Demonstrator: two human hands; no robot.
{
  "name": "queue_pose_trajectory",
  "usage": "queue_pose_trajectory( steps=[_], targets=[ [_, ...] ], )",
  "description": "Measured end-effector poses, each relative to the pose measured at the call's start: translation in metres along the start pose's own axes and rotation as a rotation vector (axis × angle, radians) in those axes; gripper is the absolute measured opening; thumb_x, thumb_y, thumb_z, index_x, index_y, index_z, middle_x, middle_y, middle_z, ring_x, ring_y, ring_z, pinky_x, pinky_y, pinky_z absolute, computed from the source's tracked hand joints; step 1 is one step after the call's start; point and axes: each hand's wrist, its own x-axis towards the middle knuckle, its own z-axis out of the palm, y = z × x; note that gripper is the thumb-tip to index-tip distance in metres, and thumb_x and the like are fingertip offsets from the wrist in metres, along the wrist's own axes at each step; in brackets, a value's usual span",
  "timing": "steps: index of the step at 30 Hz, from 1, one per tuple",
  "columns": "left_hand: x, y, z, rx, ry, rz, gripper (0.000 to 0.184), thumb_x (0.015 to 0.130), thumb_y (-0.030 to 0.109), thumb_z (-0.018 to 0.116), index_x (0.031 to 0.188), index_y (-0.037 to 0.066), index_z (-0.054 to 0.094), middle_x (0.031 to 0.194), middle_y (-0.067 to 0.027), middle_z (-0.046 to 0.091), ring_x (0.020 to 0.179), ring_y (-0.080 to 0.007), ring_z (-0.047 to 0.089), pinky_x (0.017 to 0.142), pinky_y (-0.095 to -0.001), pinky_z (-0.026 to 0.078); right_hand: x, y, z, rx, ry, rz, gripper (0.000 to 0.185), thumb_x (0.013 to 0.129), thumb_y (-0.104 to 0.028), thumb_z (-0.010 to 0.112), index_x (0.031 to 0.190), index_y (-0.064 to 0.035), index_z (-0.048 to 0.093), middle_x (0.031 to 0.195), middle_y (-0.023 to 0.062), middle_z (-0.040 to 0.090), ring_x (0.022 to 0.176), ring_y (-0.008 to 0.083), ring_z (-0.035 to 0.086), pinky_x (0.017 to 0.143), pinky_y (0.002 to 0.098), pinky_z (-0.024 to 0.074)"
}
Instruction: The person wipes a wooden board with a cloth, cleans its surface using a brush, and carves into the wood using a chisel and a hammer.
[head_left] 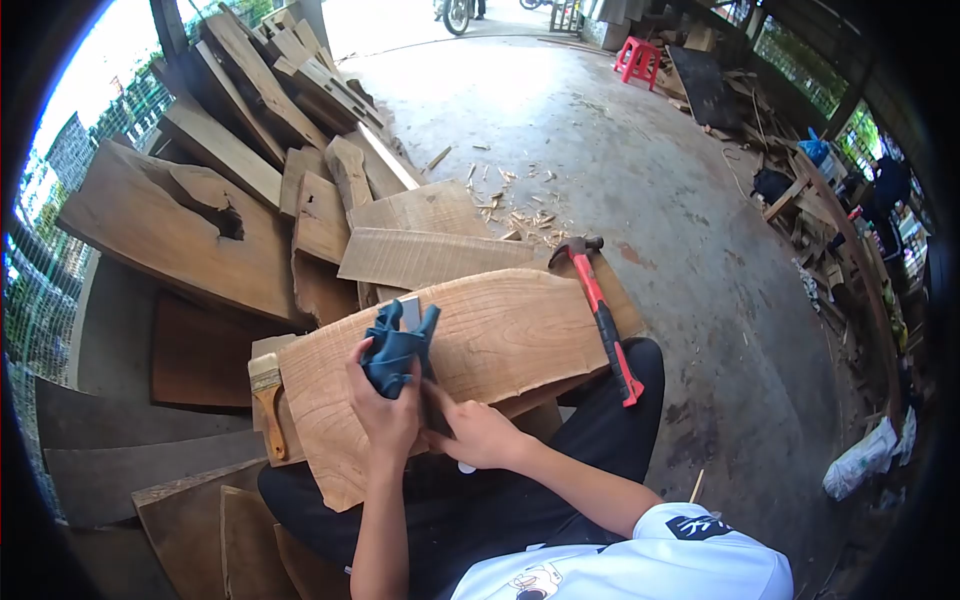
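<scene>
A bunched blue cloth or glove (393, 350) is in my left hand (388, 405), whose fingers wrap round its lower left side. A flat grey metal piece (410, 313) shows beside the blue material. My right hand (472, 432) is just to the right and lower, its fingers closed round a dark object that I cannot make out. Both hands are over a light brown wooden board (500, 330) lying across my lap. Near the board's right end rests a hammer (600, 325) with a red and black handle. A paintbrush (268, 405) lies by the board's left edge.
Wooden slabs (210, 240) are stacked and leaning at the left. Wood chips (525, 205) are scattered on the concrete floor (700, 290) ahead. A red stool (637, 60) stands at the back right, and scrap wood lines the right side, near a white bag (860, 460).
</scene>
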Motion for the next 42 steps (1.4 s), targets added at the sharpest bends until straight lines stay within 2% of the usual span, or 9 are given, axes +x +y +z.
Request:
queue_pose_trajectory(
  steps=[7,10,13,16,19,25,32,38,42],
  targets=[
    [-0.006,0.001,0.015,0.079,-0.063,0.112,0.062,0.077,0.007,0.078,0.132,0.002,0.050,0.121,-0.0219,0.056,0.113,-0.0404,0.056,0.099,-0.0458,0.045,0.002,0.017,-0.031,0.232,0.206,-0.014,0.067,0.093,-0.031,0.066,0.145,0.0039,0.043,0.082,0.0266,0.071,0.083,0.0417,0.072,0.079,0.0467,0.0569],
    [-0.007,0.006,0.022,-0.005,-0.131,0.111,0.061,0.074,0.006,0.074,0.130,0.002,0.051,0.125,-0.0241,0.053,0.117,-0.0442,0.053,0.102,-0.0490,0.042,0.019,0.035,-0.018,0.739,0.162,-0.062,0.065,0.094,-0.017,0.060,0.151,0.0020,0.036,0.091,0.0115,0.073,0.078,0.0207,0.072,0.071,0.0354,0.0571],
    [-0.009,0.023,0.019,0.182,-0.182,0.320,0.066,0.073,0.014,0.074,0.134,0.005,0.051,0.138,-0.0242,0.047,0.126,-0.0455,0.047,0.106,-0.0531,0.038,0.012,0.022,-0.034,1.705,-0.121,-0.024,0.067,0.093,-0.013,0.059,0.155,-0.0114,0.033,0.122,0.0055,0.060,0.101,0.0129,0.064,0.073,0.0266,0.0546],
    [-0.008,0.040,0.007,0.229,-0.414,0.423,0.075,0.075,0.018,0.071,0.144,0.006,0.046,0.150,-0.0245,0.038,0.139,-0.0475,0.037,0.114,-0.0546,0.030,0.011,0.007,-0.036,1.558,0.012,0.092,0.052,0.099,-0.018,0.062,0.147,-0.0106,0.045,0.133,0.0048,0.058,0.113,0.0141,0.063,0.083,0.0296,0.0570],
    [-0.020,0.038,-0.005,0.047,-0.501,0.473,0.083,0.076,0.017,0.071,0.151,0.004,0.037,0.157,-0.0278,0.030,0.148,-0.0487,0.025,0.121,-0.0553,0.021,0.014,0.017,-0.036,1.488,0.224,0.240,0.026,0.099,-0.017,0.063,0.123,-0.0072,0.065,0.116,0.0020,0.069,0.105,0.0120,0.066,0.084,0.0314,0.0581],
    [-0.053,0.019,-0.015,0.671,-0.472,-0.150,0.052,0.079,0.033,0.081,0.106,0.003,0.049,0.107,-0.0190,0.057,0.099,-0.0381,0.060,0.084,-0.0441,0.051,-0.018,0.073,-0.076,0.741,0.468,-0.122,0.018,0.086,0.003,0.063,0.103,0.0024,0.067,0.104,0.0028,0.070,0.096,0.0094,0.064,0.087,0.0267,0.0514],
    [-0.036,0.025,-0.031,0.571,-0.660,-0.327,0.059,0.082,0.026,0.076,0.127,-0.001,0.051,0.087,-0.0276,0.068,0.088,-0.0449,0.069,0.077,-0.0504,0.054,-0.042,0.072,-0.128,0.118,0.421,-0.218,0.022,0.061,0.012,0.064,0.076,-0.0034,0.067,0.118,0.0127,0.071,0.112,0.0320,0.065,0.096,0.0401,0.0506],
    [-0.021,0.034,-0.096,0.389,-0.661,-0.333,0.042,0.089,0.006,0.065,0.129,-0.003,0.059,0.080,-0.0211,0.061,0.072,-0.0340,0.063,0.072,-0.0377,0.051,-0.017,0.063,-0.140,-0.024,0.344,-0.132,0.032,0.058,0.014,0.057,0.087,0.0007,0.062,0.115,0.0185,0.068,0.114,0.0361,0.063,0.096,0.0405,0.0500],
    [-0.037,0.015,-0.101,0.200,-0.622,-0.461,0.042,0.095,0.014,0.067,0.133,-0.002,0.058,0.077,-0.0137,0.061,0.066,-0.0162,0.056,0.065,-0.0308,0.047,0.021,0.055,-0.139,-0.268,0.293,0.117,0.028,0.075,-0.011,0.066,0.101,-0.0007,0.061,0.092,0.0224,0.069,0.104,0.0387,0.064,0.090,0.0478,0.0488]
  ],
)
